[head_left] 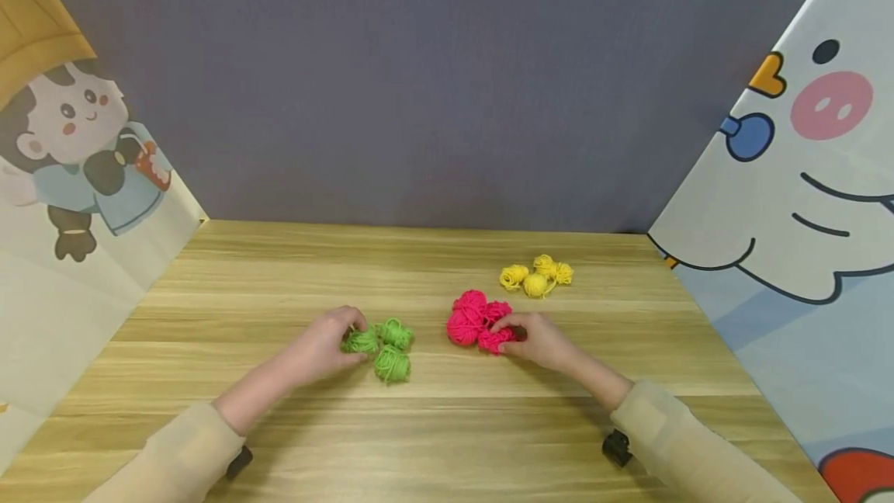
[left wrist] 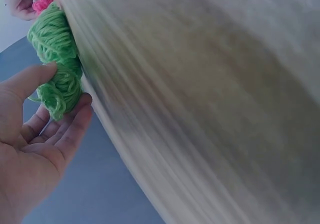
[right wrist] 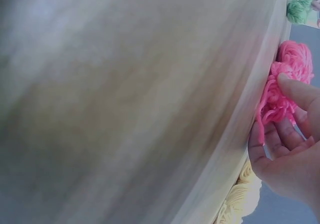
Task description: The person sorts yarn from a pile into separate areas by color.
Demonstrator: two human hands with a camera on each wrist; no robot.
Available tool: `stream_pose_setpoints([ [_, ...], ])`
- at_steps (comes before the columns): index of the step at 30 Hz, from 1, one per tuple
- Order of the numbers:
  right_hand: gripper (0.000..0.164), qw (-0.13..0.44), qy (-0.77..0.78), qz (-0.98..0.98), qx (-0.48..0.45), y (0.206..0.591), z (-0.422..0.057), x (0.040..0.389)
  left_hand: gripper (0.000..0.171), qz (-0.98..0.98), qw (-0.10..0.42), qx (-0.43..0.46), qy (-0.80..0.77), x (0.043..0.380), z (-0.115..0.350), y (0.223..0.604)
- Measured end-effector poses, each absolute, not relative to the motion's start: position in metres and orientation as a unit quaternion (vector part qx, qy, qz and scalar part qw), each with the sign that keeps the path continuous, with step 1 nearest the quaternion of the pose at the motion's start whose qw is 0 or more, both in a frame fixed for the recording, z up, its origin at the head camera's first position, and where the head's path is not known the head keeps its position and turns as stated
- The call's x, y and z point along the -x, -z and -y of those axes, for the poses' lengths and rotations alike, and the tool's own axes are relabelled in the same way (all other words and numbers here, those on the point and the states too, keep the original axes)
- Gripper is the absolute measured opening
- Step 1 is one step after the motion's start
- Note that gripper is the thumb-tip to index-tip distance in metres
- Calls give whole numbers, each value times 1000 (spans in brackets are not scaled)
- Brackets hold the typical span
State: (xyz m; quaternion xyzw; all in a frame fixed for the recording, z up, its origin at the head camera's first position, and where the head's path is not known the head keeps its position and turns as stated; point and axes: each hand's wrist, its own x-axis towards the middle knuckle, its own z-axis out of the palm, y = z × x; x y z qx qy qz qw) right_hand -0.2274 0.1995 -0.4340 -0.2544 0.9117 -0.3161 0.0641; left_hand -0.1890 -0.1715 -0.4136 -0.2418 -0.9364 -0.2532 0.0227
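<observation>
My left hand (head_left: 327, 346) holds a small green yarn ball (head_left: 359, 340) between thumb and fingers. Two more green yarn balls, the upper one (head_left: 395, 334) and the lower one (head_left: 393, 364), lie just to its right. In the left wrist view, the thumb presses on the near side of the held green ball (left wrist: 60, 91), with the fingers around its other side. My right hand (head_left: 541, 341) grips a pink yarn ball (head_left: 492, 341) at the right of a pink cluster (head_left: 466, 320). The right wrist view shows a loose pink strand (right wrist: 261, 129) hanging by the fingers.
Several yellow yarn balls (head_left: 535, 284) lie behind and to the right of the pink ones. The wood-grain table (head_left: 447, 433) meets a grey panel (head_left: 433, 99) at the back. Cartoon-printed panels stand on the left (head_left: 140, 254) and right (head_left: 740, 231).
</observation>
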Motion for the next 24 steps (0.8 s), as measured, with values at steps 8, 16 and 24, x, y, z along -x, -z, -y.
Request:
stream_pose_setpoints([
  [8,23,70,312,-913,252,433,-199,229,33,935,9,253,249,190,170,418],
  [16,23,73,312,-913,252,430,-199,230,33,933,7,261,248,192,170,420],
  [24,25,70,326,-910,247,425,-200,229,37,934,-28,251,253,189,171,407],
])
